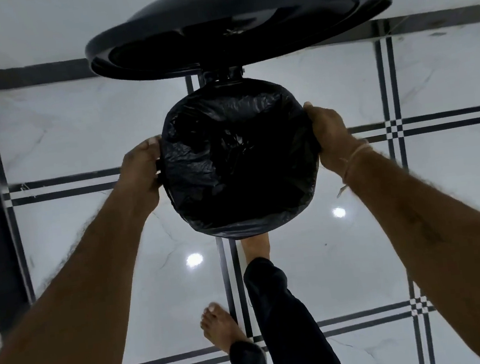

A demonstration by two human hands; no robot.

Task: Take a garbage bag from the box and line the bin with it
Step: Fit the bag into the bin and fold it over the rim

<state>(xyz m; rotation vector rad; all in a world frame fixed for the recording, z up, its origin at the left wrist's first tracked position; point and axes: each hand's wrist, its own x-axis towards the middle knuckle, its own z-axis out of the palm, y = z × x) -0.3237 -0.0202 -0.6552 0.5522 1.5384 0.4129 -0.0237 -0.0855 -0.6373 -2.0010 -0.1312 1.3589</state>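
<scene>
Both hands' fingers (151,145) clamp the garbage bag (239,164) stretched over the bin's rim.

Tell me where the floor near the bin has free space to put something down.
Bare white marble floor lies left of the left hand, and more right of the right hand. It is crowded in front: one bare foot is right at the bag-lined black bin, the other foot behind it. The raised round black lid overhangs the far side.

White marble floor tiles (72,135) with dark striped borders; 2 bright light reflections (194,259) on the gloss.
</scene>
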